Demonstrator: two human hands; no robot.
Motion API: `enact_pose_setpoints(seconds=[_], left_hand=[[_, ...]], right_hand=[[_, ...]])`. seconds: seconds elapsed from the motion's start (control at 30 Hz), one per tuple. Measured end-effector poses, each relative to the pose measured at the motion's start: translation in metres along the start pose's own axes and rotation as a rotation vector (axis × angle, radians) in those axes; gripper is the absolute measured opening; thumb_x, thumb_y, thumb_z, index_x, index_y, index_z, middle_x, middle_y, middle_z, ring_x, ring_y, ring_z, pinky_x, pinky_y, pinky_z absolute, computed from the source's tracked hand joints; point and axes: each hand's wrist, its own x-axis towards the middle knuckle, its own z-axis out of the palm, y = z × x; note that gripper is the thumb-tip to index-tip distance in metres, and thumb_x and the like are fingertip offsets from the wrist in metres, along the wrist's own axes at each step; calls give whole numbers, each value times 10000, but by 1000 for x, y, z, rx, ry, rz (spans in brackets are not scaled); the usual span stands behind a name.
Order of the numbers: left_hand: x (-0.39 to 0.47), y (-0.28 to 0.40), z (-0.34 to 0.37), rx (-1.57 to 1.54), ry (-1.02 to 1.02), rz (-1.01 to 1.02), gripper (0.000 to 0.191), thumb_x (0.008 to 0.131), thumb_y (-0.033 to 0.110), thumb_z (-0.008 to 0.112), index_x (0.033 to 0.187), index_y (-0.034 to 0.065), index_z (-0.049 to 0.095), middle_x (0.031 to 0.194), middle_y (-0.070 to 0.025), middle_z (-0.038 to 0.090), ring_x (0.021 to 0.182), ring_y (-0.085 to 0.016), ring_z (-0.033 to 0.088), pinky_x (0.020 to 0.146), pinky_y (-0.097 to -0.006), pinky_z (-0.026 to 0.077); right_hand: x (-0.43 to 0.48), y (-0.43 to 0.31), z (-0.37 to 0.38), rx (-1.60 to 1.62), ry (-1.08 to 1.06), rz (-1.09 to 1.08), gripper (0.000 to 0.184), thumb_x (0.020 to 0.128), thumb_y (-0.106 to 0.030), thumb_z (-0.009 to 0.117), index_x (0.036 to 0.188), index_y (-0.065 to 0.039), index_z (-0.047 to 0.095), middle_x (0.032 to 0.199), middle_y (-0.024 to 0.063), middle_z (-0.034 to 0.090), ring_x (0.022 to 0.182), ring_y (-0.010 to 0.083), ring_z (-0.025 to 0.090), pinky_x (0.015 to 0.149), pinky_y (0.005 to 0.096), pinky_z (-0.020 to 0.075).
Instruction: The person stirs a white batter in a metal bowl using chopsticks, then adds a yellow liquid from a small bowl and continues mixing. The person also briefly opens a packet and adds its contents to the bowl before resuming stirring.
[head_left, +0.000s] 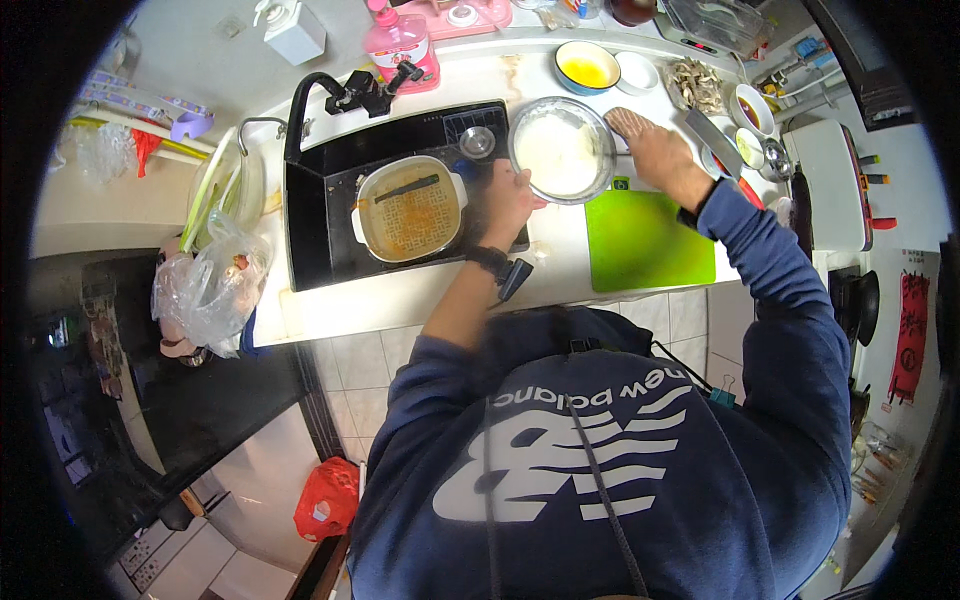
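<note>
A clear bowl of creamy white mixture (561, 150) is tilted slightly over the counter beside the sink, with my left hand (511, 199) gripping its lower left rim. Just right of the bowl, my right hand (664, 161) is blurred, its fingers against a brown, finely striped thing (628, 124); whether it grips this is unclear. A thin grey bar, perhaps a handle, shows between bowl and right hand. Below them lies a green cutting board (649, 244). A white two-handled dish (409, 214) with brownish residue and a dark-handled utensil sits in the black sink (307, 225).
Behind are a bowl of yellow liquid (587, 67), a white bowl (637, 73) and a bag of dried mushrooms (691, 84). A cleaver (712, 141) lies at right, near small bowls. The black faucet (296, 112) arches at the sink's left; a plastic bag (217, 289) sits beyond.
</note>
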Motion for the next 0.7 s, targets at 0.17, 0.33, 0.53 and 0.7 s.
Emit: enact_pose_setpoints(seconds=[0.17,0.33,0.53,0.7], left_hand=[[-7,14,5,-39,26,-129,155,1055,66,528,1114,-13,408,1085,-232,671,766,-301,766,611,-398,686],[-6,17,5,-22,23,-132,154,1053,69,527,1106,-11,406,1059,-235,666,738,-317,763,605,-407,686],[-7,23,6,-128,-4,-217,186,1040,74,543,1109,-8,391,1041,-255,646,707,-360,761,590,-432,683],[-3,25,0,-91,9,-215,214,1023,72,562,1084,-5,372,988,-248,621,691,-381,760,572,-452,678]], right_hand=[[-1,2,-5,-11,-31,-77,192,892,-132,653,1017,-65,781,1047,181,772,996,333,765,812,457,621],[9,12,-6,-101,-121,-149,260,893,-104,625,1147,-49,636,969,184,773,871,353,777,752,439,627],[38,15,-12,-144,84,-107,137,910,-137,640,926,-87,767,968,134,783,911,309,778,738,416,620],[51,14,-16,-137,51,-121,161,920,-165,653,980,-108,792,1011,118,787,962,280,775,801,419,618]])
